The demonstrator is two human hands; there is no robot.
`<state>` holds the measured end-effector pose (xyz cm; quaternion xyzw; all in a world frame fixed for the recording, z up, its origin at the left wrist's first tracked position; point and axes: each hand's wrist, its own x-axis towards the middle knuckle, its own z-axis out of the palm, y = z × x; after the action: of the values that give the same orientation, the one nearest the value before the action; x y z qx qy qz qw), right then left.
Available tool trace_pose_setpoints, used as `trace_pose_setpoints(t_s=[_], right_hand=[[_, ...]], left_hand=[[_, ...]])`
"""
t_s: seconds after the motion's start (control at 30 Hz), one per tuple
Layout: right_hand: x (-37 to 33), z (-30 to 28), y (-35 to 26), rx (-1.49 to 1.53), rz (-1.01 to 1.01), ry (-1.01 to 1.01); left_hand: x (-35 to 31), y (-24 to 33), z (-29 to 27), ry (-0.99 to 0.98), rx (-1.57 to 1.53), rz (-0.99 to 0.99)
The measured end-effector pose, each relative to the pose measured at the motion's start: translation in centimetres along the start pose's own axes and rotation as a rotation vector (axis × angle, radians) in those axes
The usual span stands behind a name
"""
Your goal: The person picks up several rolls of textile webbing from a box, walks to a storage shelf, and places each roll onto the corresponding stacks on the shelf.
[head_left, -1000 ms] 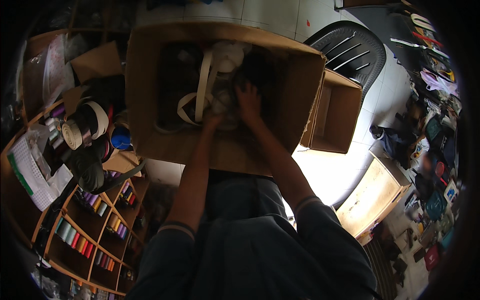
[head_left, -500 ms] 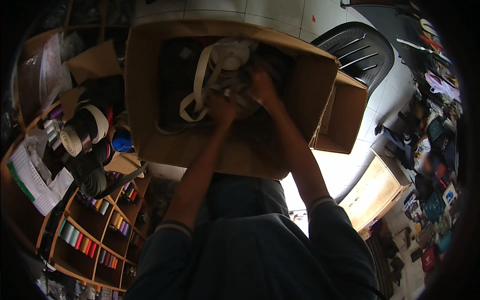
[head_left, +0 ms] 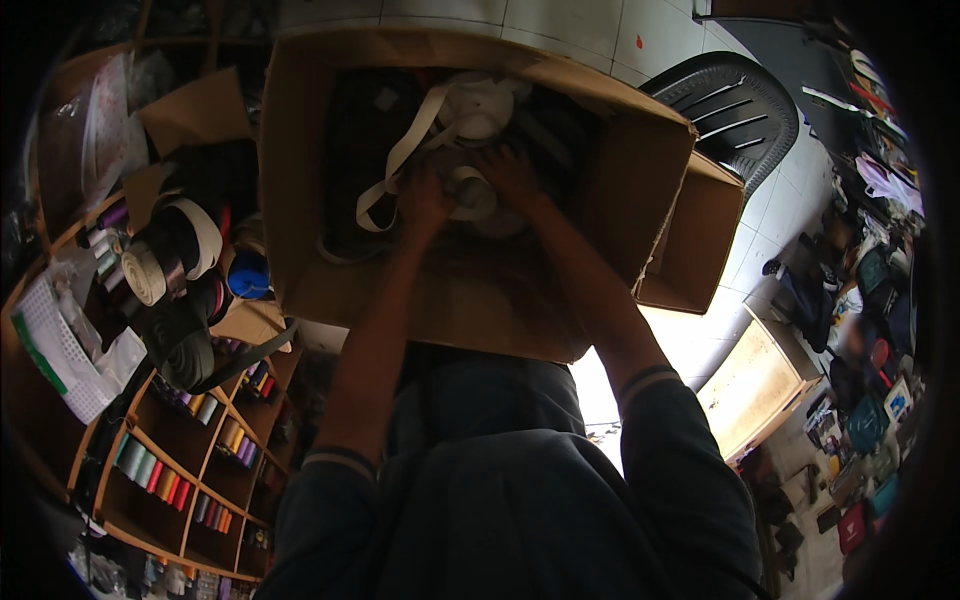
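Both my arms reach down into a large open cardboard box [head_left: 470,325]. My left hand [head_left: 425,198] is closed on the left side of a pale roll of strap [head_left: 474,196], its fingers partly in shadow. On the roll's upper right, my right hand [head_left: 510,178] has its fingers bent against it. Just beyond lies another whitish roll [head_left: 478,105]. A loose cream strap [head_left: 408,140] loops down the left of the hands, its lower end curled near my left wrist. Dark rolled material fills the shaded inside of the box; its details are hard to make out.
A smaller cardboard box [head_left: 695,235] stands against the right side. Beyond it is a black plastic chair [head_left: 735,110]. Shelves with thread spools [head_left: 160,480] and strap rolls [head_left: 145,275] line the left. A pale wooden cabinet [head_left: 755,390] and a cluttered pile [head_left: 870,330] are at the right.
My hands have shifted on the pale roll, which now shows more plainly between them with its round end turned up. My left hand moved slightly left and up. The view shifted a little.
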<state>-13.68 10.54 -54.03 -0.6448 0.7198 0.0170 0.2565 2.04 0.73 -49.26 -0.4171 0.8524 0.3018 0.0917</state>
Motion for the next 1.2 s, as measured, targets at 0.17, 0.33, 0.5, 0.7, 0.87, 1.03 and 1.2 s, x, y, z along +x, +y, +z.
trace_pose_setpoints(t_s=[0.17, 0.33, 0.5, 0.7, 0.87, 1.03, 1.2], right_hand=[[-0.5, -0.2, -0.6, -0.160, -0.051, 0.019], [-3.4, -0.4, -1.3, -0.221, -0.171, -0.040], [-4.6, 2.1, -1.5, -0.172, -0.189, -0.083], [-6.1, 3.8, -0.5, -0.239, -0.251, 0.002], [-6.5, 3.6, -1.0, -0.117, -0.227, 0.008], [-6.5, 5.9, -0.9, 0.000, -0.034, -0.318], [-7.3, 0.4, -1.8, -0.043, -0.039, -0.237]], left_hand=[[2.2, -2.1, 0.8, -0.286, -0.018, -0.081], [3.6, -1.2, -0.8, -0.616, 0.207, -0.028], [2.7, 2.9, -4.2, -0.714, 0.584, 0.116], [2.3, 9.2, -5.2, -0.711, 0.836, 0.024], [2.3, 3.8, 3.5, -0.387, 0.955, 0.128], [2.7, 4.3, 4.0, -0.150, 1.024, 0.505], [4.3, 3.6, 6.6, -0.393, 0.306, 0.108]])
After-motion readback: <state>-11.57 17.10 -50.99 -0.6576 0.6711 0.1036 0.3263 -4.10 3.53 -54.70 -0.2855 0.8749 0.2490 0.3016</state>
